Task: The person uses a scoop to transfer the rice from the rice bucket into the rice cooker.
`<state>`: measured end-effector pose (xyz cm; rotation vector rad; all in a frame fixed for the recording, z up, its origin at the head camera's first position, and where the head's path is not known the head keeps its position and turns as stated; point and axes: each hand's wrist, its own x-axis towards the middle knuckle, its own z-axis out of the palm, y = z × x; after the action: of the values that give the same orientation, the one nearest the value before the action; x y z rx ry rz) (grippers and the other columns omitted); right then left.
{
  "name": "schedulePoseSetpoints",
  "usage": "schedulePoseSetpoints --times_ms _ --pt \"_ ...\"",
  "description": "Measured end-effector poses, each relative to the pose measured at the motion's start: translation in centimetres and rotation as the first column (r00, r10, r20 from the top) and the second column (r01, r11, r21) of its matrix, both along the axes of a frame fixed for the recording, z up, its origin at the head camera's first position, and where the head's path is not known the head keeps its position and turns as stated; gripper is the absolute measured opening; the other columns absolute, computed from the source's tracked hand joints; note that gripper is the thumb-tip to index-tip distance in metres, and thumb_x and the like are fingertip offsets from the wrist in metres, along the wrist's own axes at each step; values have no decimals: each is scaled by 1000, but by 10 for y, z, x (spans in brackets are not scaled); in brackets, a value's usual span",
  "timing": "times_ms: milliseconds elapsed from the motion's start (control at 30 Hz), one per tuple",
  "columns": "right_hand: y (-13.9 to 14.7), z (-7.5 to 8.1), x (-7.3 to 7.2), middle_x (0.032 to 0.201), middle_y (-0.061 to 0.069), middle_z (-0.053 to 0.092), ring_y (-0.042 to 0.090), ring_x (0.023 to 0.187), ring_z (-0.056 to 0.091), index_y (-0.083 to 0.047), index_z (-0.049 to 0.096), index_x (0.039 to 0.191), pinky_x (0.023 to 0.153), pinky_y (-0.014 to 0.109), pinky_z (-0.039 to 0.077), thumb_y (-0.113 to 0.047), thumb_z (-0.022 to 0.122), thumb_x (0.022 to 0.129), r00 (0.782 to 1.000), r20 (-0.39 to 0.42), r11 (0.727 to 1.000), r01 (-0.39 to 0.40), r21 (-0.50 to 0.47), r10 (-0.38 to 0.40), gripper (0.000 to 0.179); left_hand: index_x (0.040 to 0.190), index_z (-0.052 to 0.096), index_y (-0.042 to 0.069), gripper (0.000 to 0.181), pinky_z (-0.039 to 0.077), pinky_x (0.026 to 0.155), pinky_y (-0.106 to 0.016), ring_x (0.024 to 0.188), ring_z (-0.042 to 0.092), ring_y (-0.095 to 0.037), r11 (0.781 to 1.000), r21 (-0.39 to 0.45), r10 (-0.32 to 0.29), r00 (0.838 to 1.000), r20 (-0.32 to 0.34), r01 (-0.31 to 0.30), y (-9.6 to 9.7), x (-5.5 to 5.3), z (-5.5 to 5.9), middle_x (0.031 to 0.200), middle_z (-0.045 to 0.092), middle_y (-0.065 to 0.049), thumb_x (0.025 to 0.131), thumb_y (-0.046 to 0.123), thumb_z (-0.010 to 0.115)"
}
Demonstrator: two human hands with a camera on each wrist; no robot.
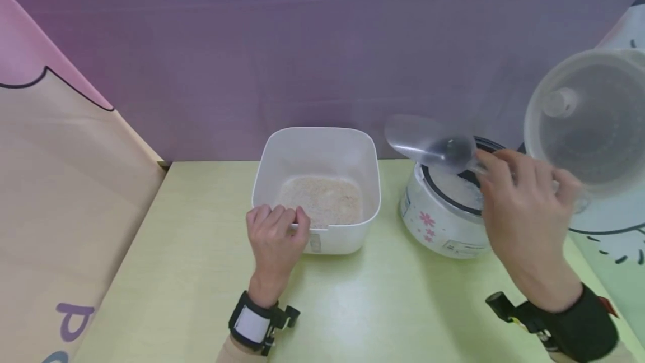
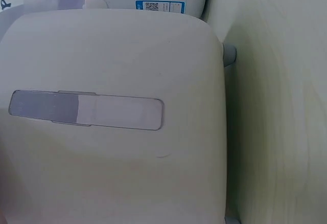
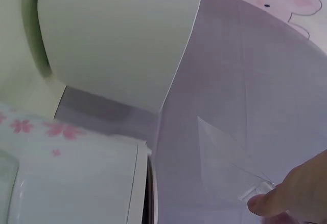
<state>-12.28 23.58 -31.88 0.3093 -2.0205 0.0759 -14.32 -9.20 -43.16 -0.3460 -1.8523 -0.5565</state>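
While the left hand (image 1: 277,234) grasps the near rim of a white bin (image 1: 314,153) at its left corner, its fingers are bent over the edge, knuckles up, with the thumb toward the right. The left forearm rises from the bottom of the head view, leaning slightly right. The bin stands on the table (image 1: 176,273), with pale grain (image 1: 322,200) spread over its bottom.

The right hand (image 1: 529,212) is raised on the other side, back turned up, its fingers wrapped around the handle of a clear scoop (image 1: 428,142). That forearm slants up and leftward from the lower right corner; the scoop, held in the air, extends left from the fingers. In the head view the scoop and hand partly cover the flowered rice cooker (image 1: 443,231), which stands right of the bin with its lid (image 1: 594,122) raised.
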Motion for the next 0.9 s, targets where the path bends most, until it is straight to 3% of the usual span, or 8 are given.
schedulePoseSetpoints --times_ms 233,367,567,700,900 --pt "-22 3 -5 110 21 67 44 98 61 -6 67 118 88 55 30 7 72 86 991 79 991 -117 59 112 35 55 56 7 28 34 68 -39 54 37 -21 1000 18 -15 999 -50 16 2 -3 -4 48 41 -1 82 7 64" --pt "-38 1 -9 111 19 68 42 99 62 -8 68 119 89 55 32 3 62 95 984 97 983 -157 90 149 28 55 55 7 29 34 68 -38 54 37 -22 1000 16 -10 999 -51 10 1 -2 -4 48 40 -1 82 8 64" --pt "-67 -1 -20 110 20 67 40 98 61 -7 69 119 88 51 36 6 45 101 982 119 962 -169 214 147 33 53 50 8 32 34 67 -38 54 36 -22 1000 15 -3 999 -46 3 -2 -2 -4 49 39 -1 82 8 64" --pt "-83 1 -32 106 19 64 38 95 57 -6 67 117 90 49 37 11 41 98 971 200 931 -187 312 128 36 53 48 8 33 34 67 -38 54 36 -22 1000 16 -4 999 -49 5 -2 -3 -4 48 38 0 82 7 64" --pt "-106 2 -55 90 15 57 32 85 52 -3 66 101 92 44 36 11 59 91 956 289 853 -196 484 56 19 53 51 8 31 34 67 -38 54 36 -22 1000 18 -11 999 -44 12 -3 -3 -4 48 40 -1 82 8 64"
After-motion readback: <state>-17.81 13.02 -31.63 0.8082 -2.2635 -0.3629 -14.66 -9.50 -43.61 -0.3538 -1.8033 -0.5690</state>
